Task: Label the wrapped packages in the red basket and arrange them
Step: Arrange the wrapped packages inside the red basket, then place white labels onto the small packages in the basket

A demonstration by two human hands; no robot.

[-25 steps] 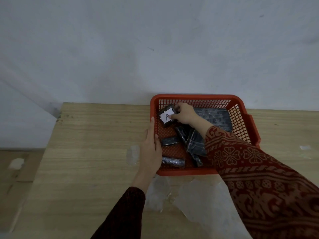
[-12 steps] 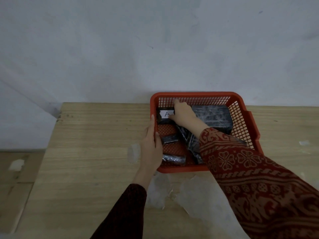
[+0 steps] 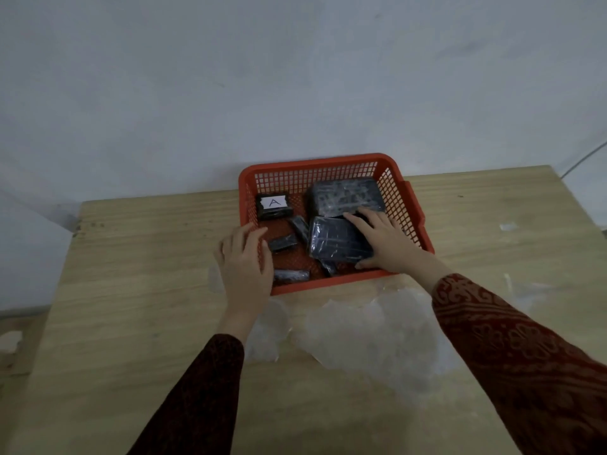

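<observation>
Red basket (image 3: 407, 205): right hand (image 3: 382, 239) grips a flat wrapped package (image 3: 335, 238), left hand (image 3: 244, 257) rests open-fingered on its rim.

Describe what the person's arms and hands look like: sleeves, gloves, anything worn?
Both hands are bare: no gloves, and no rings or watch that I can make out. The left hand comes out of a long dark maroon sleeve whose pattern is too dim to read. The right hand comes out of a long red sleeve with a lighter floral and scroll print in bands.
</observation>
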